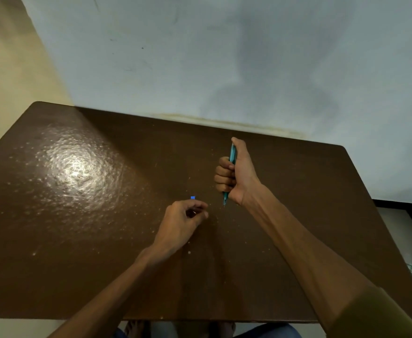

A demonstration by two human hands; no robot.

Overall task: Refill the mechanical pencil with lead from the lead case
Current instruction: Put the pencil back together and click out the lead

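My right hand (236, 174) is closed in a fist around a teal mechanical pencil (232, 154). The pencil stands nearly upright over the middle of the brown table (102, 240), my thumb rests on its top end, and its tip (225, 203) points down just above the surface. My left hand (183, 223) lies to the lower left of the pencil, thumb and fingers pinched together. A small blue end of the lead case (192, 197) sticks out just beyond those fingers. The rest of the case is hidden in the hand.
The table's far edge meets a pale wall (200, 57). Small light specks dot the tabletop, and a bright glare (78, 172) lies on its left part. A dark-framed floor area (405, 215) shows off the right edge. My knees are below the near edge.
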